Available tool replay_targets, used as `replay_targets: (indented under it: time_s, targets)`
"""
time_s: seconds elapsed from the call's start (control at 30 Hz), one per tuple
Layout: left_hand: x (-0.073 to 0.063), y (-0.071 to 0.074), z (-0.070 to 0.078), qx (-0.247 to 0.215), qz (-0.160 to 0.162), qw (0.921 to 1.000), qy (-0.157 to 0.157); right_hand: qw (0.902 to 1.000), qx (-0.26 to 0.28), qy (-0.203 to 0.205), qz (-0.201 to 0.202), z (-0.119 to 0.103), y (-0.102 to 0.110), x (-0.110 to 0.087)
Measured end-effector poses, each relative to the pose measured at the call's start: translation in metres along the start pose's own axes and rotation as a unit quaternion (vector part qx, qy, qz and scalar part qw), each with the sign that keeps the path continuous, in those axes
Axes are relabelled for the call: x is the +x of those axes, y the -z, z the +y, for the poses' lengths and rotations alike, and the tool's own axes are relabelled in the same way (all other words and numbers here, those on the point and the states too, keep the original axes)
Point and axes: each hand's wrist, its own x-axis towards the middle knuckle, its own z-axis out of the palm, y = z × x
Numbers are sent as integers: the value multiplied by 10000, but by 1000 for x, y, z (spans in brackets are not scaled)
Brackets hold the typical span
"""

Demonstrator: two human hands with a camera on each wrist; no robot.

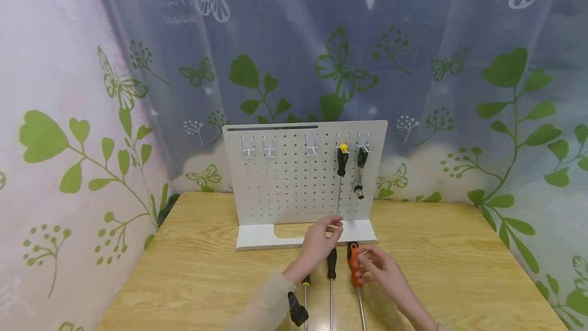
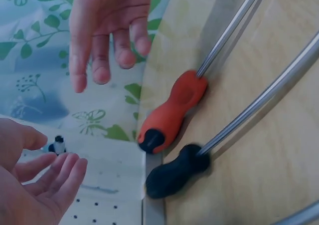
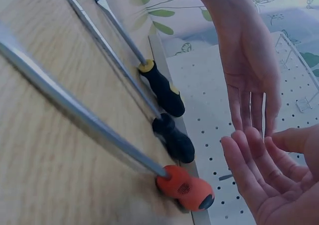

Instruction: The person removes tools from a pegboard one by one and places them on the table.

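One left hand point(image 1: 319, 241) hovers before the pegboard point(image 1: 286, 203), fingers loosely bent; on my feed the right hand point(image 1: 383, 272), fingers also loose, hovers near the orange screwdriver point(image 2: 177, 105), its shaft toward the worktop's point(image 1: 184, 269) near edge.

Head view: bright, soft, fairly even light. Pale sheen streaks on the curtain point(image 1: 280, 40) beyond both hands; soft shadow on the table point(image 1: 436, 249) beneath the right hand point(image 1: 383, 272). Wrist views: dimmer, cool cast, hazy, low contrast, fine detail soft. Left wrist: broad soft shadow beside the orange screwdriver point(image 2: 172, 110), near the hands; metal shafts catch highlights. Right wrist: table grain smeared on the side away from the hands. Nearest shafts look bowed toward frame edges, wide-lens distortion.
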Motion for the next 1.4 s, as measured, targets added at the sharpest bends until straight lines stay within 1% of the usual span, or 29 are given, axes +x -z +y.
replay_targets:
  time_s: [0.1, 0.23, 0.33, 0.43, 0.5, 0.6, 0.67, 0.73, 0.83, 0.93, 1.03, 1.2, 1.33, 1.4]
  targets:
    - [8, 9, 2, -7, 36, 10000, -92, 9992, -139, 178, 315, -7, -4, 11]
    - [18, 21, 7, -31, 41, 9999, -102, 9957, -432, 370, 738, -13, -6, 27]
    - [26, 30, 11, -96, 26, 9999, -122, 9926, -568, 628, 867, -16, -7, 38]
    - [33, 36, 15, -174, 91, 9995, -243, 9886, -516, 1051, 948, -17, -8, 50]
    - [38, 39, 16, -195, 123, 9992, -316, 9838, -528, 1333, 1081, -17, -9, 58]
    - [42, 42, 17, -231, 129, 9993, -281, 9786, -617, 1472, 1301, -17, -11, 70]
    - [45, 43, 17, -243, 125, 9994, -212, 9780, -677, 1399, 1388, -18, -12, 77]
    - [48, 44, 17, -266, 128, 9995, -136, 9794, -708, 1222, 1445, -17, -12, 83]
    - [53, 46, 15, -273, 175, 9994, -97, 9814, -666, 1052, 1458, -17, -12, 92]
    - [59, 47, 15, -333, 198, 9992, -34, 9829, -596, 970, 1450, -16, -14, 101]
    - [65, 47, 16, -421, 244, 9988, -7, 9835, -551, 954, 1434, -15, -15, 110]
    - [75, 47, 15, -532, 289, 9981, -99, 9846, -461, 881, 1437, -10, -18, 121]
    - [81, 47, 15, -605, 325, 9976, -89, 9856, -410, 870, 1391, -7, -19, 126]
    - [84, 47, 15, -628, 336, 9974, -67, 9855, -358, 936, 1368, -6, -20, 127]
